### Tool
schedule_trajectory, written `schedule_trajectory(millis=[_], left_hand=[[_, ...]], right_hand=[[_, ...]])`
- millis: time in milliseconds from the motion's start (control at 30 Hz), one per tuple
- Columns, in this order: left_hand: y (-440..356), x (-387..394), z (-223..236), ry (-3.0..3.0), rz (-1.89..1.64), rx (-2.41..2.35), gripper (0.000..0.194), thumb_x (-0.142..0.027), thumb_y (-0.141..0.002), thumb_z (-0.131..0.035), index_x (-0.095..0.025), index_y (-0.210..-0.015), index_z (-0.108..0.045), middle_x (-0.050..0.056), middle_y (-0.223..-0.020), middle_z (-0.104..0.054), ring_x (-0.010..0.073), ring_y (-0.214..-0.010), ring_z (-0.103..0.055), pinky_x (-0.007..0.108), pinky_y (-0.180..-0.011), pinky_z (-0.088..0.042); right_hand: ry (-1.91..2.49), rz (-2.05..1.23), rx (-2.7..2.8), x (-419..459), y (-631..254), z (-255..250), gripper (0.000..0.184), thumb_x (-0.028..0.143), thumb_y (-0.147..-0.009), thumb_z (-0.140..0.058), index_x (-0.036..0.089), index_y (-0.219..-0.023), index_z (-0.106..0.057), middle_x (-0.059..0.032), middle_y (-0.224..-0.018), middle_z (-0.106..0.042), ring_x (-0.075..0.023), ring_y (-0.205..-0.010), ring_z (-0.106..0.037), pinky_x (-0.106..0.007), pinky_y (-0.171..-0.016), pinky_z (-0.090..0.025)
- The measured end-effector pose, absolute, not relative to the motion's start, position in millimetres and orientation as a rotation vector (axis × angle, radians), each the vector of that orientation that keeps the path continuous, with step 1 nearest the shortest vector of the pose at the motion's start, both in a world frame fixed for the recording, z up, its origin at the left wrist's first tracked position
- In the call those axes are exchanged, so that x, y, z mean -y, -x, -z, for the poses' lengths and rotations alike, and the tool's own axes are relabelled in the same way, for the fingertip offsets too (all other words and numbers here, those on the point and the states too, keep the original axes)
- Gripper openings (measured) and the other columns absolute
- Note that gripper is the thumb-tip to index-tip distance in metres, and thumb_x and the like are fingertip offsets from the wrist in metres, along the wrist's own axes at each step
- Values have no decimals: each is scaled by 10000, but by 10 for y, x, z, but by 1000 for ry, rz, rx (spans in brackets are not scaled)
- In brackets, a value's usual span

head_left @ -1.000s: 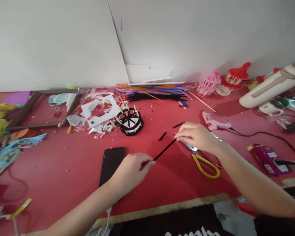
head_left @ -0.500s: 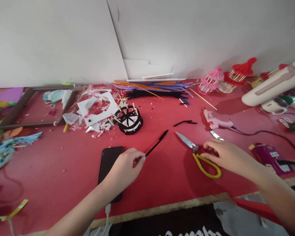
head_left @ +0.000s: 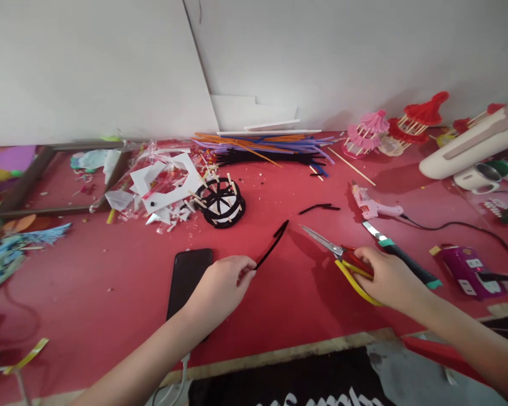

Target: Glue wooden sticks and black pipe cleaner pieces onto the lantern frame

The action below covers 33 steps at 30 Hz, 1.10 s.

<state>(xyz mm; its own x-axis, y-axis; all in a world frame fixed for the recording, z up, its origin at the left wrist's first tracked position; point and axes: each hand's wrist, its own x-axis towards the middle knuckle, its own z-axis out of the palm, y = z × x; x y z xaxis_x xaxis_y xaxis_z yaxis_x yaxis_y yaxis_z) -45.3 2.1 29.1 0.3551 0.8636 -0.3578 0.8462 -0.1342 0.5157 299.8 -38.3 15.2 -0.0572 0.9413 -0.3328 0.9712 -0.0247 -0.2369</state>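
In the head view, the left hand (head_left: 224, 285) pinches one end of a black pipe cleaner (head_left: 271, 248) between closed fingers; the strip slants away over the red desk (head_left: 131, 287). The right hand (head_left: 392, 279) has its fingers curled around the red and yellow handles of the scissors (head_left: 331, 245), whose blades point toward the strip's far end, near it. Short black pieces (head_left: 319, 207) lie beyond the blades. A utility knife (head_left: 410, 262) rests just beside the right hand, a pink glue gun (head_left: 376, 208) behind it. The smartphone (head_left: 188, 276) lies partly beneath the left forearm, and a black round frame with wooden sticks (head_left: 222, 206) stands farther back.
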Motion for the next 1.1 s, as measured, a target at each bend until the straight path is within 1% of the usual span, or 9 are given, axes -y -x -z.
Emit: schedule_trajectory(millis=[67, 133, 233, 333, 467, 533, 667, 900, 1100], left_hand=[[457, -20, -283, -1961, -38, -1495, 211, -229, -917, -518, -209, -973, -720, 40, -906, -773, 211, -770, -711, 304, -703, -517], [464, -22, -281, -1964, -33, -1497, 198, -223, -912, -520, -209, -943, -714, 36, -878, -768, 209, -755, -709, 300, -687, -510], [473, -30, -282, -1969, -39, -1486, 196, -222, -906, -518, -209, -923, -712, 33, -858, -764, 205, -735, -705, 298, -677, -505], [478, -38, -281, -1973, -47, -1486, 198, -221, -905, -513, -209, -919, -710, 29, -852, -762, 199, -728, -704, 293, -678, -506], [487, -45, -266, -1979, -59, -1491, 195, -217, -903, -512, -212, -910, -707, 29, -842, -760, 195, -737, -701, 287, -681, -502], [493, -49, -257, -1977, -63, -1493, 197, -221, -902, -511, -212, -909, -709, 31, -841, -759, 198, -735, -698, 290, -678, -498], [498, -58, -251, -1973, -56, -1496, 198, -214, -901, -506, -209, -894, -703, 35, -840, -753, 196, -724, -690, 285, -659, -483], [496, -57, -270, -1972, -45, -1489, 191, -182, -906, -495, -206, -881, -683, 35, -835, -744, 194, -731, -683, 282, -644, -453], [495, -56, -264, -1971, -40, -1493, 192, -174, -901, -495, -203, -885, -684, 38, -843, -745, 192, -738, -682, 280, -647, -457]], right_hand=[[-2053, 798, -2112, 376, -2979, -215, 300, 525, -903, -478, 240, -814, -451, -13, -638, -605, -207, -591, -596, -313, -580, -366], [-1968, 991, -2091, 363, -2942, -288, 359, 575, -938, -434, 240, -809, -441, 11, -613, -571, -181, -567, -551, -303, -561, -329], [-1895, 1362, -1978, 319, -2885, -374, 365, 581, -941, -471, 232, -833, -462, 20, -681, -588, -150, -602, -558, -272, -549, -351], [-1881, 1729, -1692, 267, -2846, -398, 390, 605, -901, -540, 224, -847, -476, 41, -682, -563, -104, -522, -538, -232, -479, -383], [-1878, 2008, -1305, 227, -2809, -344, 485, 640, -845, -597, 229, -1086, -508, 70, -567, -520, -105, -431, -533, -196, -380, -384], [-1890, 2078, -1220, 214, -2793, -300, 509, 635, -831, -600, 230, -1125, -510, 70, -537, -515, -110, -411, -539, -187, -348, -365], [-1868, 2168, -1146, 184, -2753, -233, 432, 609, -850, -567, 225, -1047, -543, 62, -519, -529, -104, -390, -537, -177, -332, -355], [-1844, 2074, -1229, 148, -2655, -274, 516, 600, -859, -584, 212, -1195, -528, 72, -445, -536, -114, -360, -530, -166, -321, -348], [-1842, 2044, -1245, 126, -2650, -299, 527, 666, -828, -604, 227, -1114, -546, 77, -440, -535, -102, -334, -501, -172, -322, -359]])
